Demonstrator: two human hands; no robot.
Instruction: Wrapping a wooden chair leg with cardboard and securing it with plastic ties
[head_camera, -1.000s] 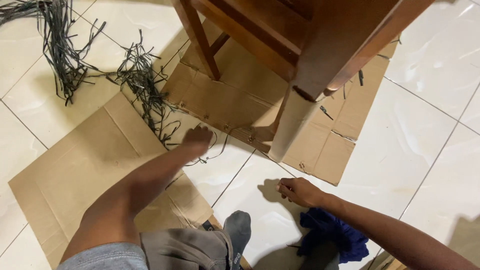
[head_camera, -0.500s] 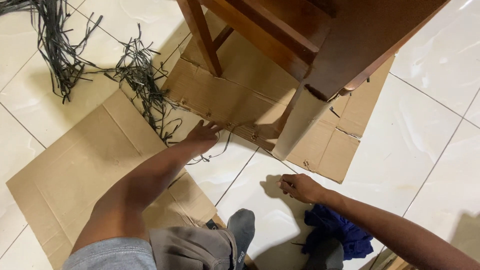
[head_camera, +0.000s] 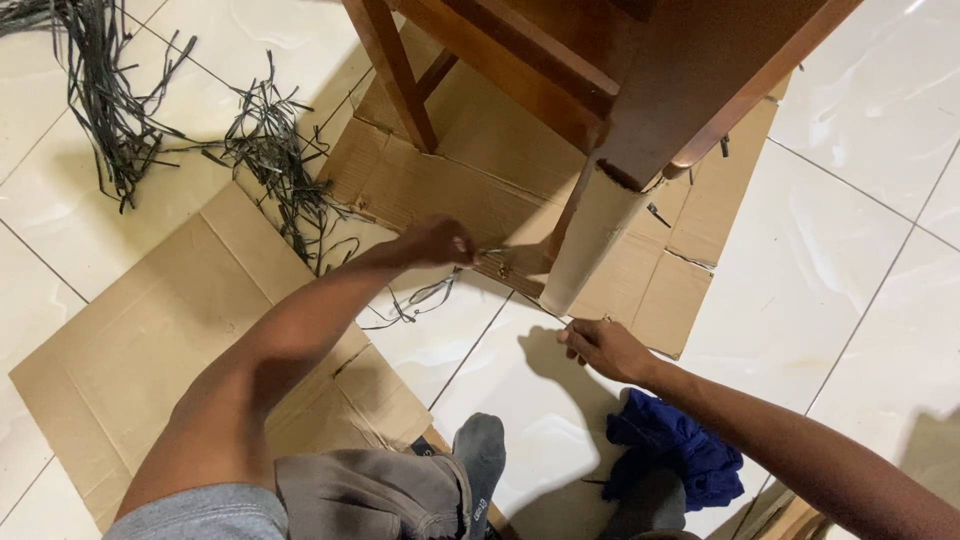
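Left hand: the left hand (head_camera: 437, 241) is curled into a loose fist over the near edge of the flattened cardboard sheet (head_camera: 470, 190), fingers drawn together and pinching a thin black strap (head_camera: 432, 293) that trails down onto the tile.
Right hand: the right hand (head_camera: 603, 348) lies low on the floor (head_camera: 850, 250), fingers bent and closed at the near corner of the same sheet; what it pinches, if anything, cannot be told.
Chair leg: a wooden chair (head_camera: 620, 70) stands on the sheet; its near leg wears a plain brown cardboard sleeve (head_camera: 590, 240), tilted, foot between the two hands.
Second sheet: a larger flat brown cardboard panel (head_camera: 150, 330), unprinted, lies under the left forearm.
Cut straps: a tangle of black strap pieces (head_camera: 130, 110) lies upper left, partly on tile, partly on cardboard.
Cloth: a crumpled blue cloth (head_camera: 670, 450) sits just beside the right forearm.
Foot: a grey sock (head_camera: 480, 455) shows at the bottom edge.
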